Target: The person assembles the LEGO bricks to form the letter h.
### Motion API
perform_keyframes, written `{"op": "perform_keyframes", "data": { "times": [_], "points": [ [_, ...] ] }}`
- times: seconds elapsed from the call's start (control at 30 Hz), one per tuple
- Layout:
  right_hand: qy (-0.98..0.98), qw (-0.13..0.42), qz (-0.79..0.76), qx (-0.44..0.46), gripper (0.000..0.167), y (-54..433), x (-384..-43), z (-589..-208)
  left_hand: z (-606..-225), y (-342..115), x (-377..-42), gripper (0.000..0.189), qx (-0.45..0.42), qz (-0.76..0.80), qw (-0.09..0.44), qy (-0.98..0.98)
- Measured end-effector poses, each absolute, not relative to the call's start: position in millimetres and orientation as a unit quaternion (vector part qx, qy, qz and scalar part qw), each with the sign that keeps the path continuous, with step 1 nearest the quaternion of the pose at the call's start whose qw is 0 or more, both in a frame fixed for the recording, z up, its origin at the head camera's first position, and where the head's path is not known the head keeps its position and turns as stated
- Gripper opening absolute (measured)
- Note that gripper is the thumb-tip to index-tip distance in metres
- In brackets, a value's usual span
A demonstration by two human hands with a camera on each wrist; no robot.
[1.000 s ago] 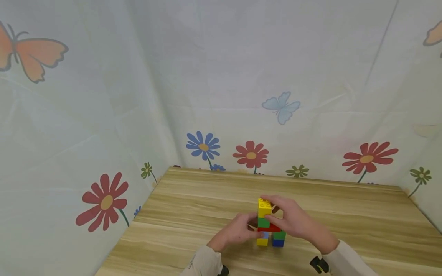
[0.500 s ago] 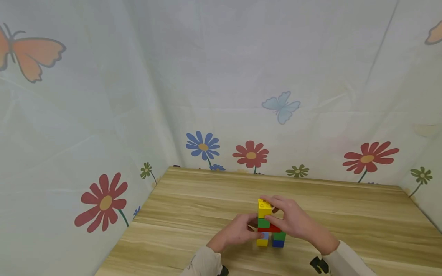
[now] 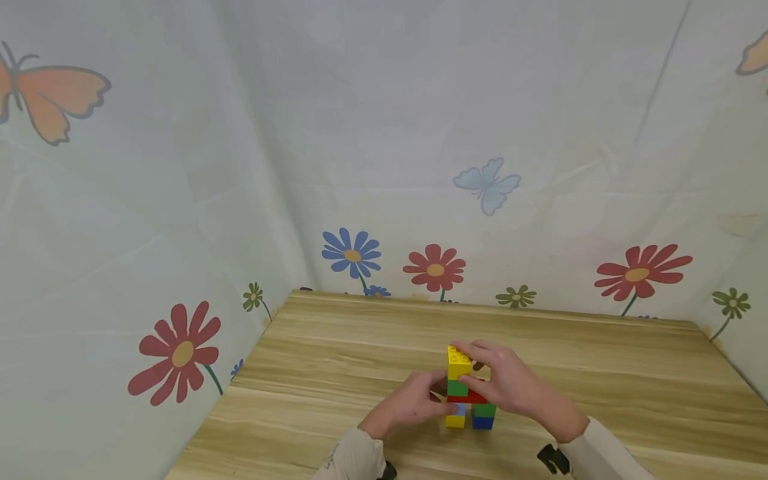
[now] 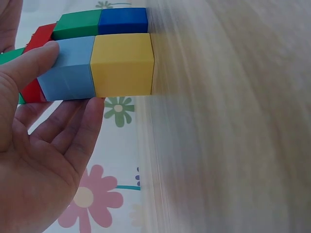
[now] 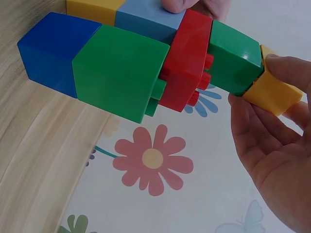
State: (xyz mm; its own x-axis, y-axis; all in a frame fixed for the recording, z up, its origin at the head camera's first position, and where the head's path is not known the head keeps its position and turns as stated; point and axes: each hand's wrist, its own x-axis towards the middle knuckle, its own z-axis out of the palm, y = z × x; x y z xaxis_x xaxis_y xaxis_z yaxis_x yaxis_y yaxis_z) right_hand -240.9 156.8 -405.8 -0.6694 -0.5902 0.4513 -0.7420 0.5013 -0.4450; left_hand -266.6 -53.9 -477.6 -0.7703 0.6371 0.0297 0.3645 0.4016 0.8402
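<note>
A toy brick structure stands on the table. Its left leg is a yellow brick [image 4: 121, 63] under a light blue brick [image 4: 70, 73]; its right leg is a dark blue brick [image 5: 58, 53] under a green brick [image 5: 119, 70]. A red brick [image 5: 187, 58] bridges both legs. Above its left end sits another green brick [image 5: 235, 53], topped by a second yellow brick [image 3: 459, 365]. My left hand [image 3: 411, 400] holds the light blue brick between thumb and fingers. My right hand [image 3: 507, 380] pinches the top yellow brick, which meets the green one along a thin dark line.
The wooden table [image 3: 324, 353] extends around the structure. Behind it and to the left hangs a pale cloth [image 3: 384, 133] printed with flowers and butterflies. Studs on the red brick's right part are uncovered in the right wrist view.
</note>
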Motion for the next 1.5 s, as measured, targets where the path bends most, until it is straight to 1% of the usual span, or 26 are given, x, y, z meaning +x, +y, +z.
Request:
{"op": "perform_keyframes", "data": {
  "times": [0.5, 1.0, 1.5],
  "points": [
    [-0.870, 0.107, 0.304, 0.372, 0.053, 155.7, -241.3, -405.6, -476.2, -53.7, -267.5, 0.038, 0.303, 0.455, 0.151, 0.824],
    [-0.872, 0.147, 0.279, 0.374, 0.055, 154.2, -237.8, -409.2, -478.4, -54.3, -269.2, 0.040, 0.308, 0.460, 0.156, 0.818],
    [-0.873, 0.150, 0.275, 0.374, 0.056, 153.7, -236.2, -412.7, -480.7, -55.1, -271.3, 0.040, 0.312, 0.470, 0.165, 0.809]
  ]
}}
